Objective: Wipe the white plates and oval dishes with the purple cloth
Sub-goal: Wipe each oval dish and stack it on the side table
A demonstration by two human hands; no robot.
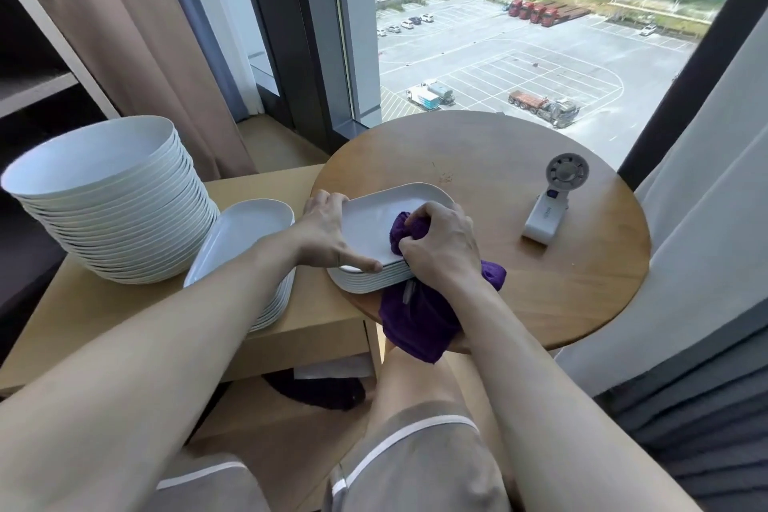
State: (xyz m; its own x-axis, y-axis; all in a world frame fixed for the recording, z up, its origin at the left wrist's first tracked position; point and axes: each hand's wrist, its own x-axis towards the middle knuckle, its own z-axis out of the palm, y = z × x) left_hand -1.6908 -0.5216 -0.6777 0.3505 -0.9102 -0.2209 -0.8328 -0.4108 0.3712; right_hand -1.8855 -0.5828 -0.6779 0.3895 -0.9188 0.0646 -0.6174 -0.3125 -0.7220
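plates: tall stack of white plates (pixel 99 195) far left on the wooden bench (pixel 316 316); ceramic by the look, so I judge it heavy as a stack, brittle, glaze slick; lift one at a time by the rim, never shift the whole pile
side stack: oval dishes (pixel 245 229) just beside the plates, partly hidden by the left forearm; the top one looks tilted; same handling, take hold at the short ends
left hand: left hand (pixel 328 235) clamps the left end of the top oval dish (pixel 374 216); fingers curled over the far edge, thumb laid along the near rim; acts as the steady
top oval dish: sits on the table stack (pixel 374 283) at the left near edge of the round table (pixel 540 295); stiff, smooth, likely to skate on the dish below under side load; margin to the table edge is thin
purple cloth: purple cloth (pixel 415 312) is soft, limp, grippy; one wad sits on the dish, the rest hangs off the table edge toward the lap; the loose tail could snag the stack
right hand: right hand (pixel 440 245) has fingers curled round the bunched cloth and presses it onto the right part of the dish
fan: white handheld fan (pixel 548 204) lies on the table right of the stack, well apart; outside the wipe path
surroundings: window behind, curtains on both sides; nothing blocks the hands
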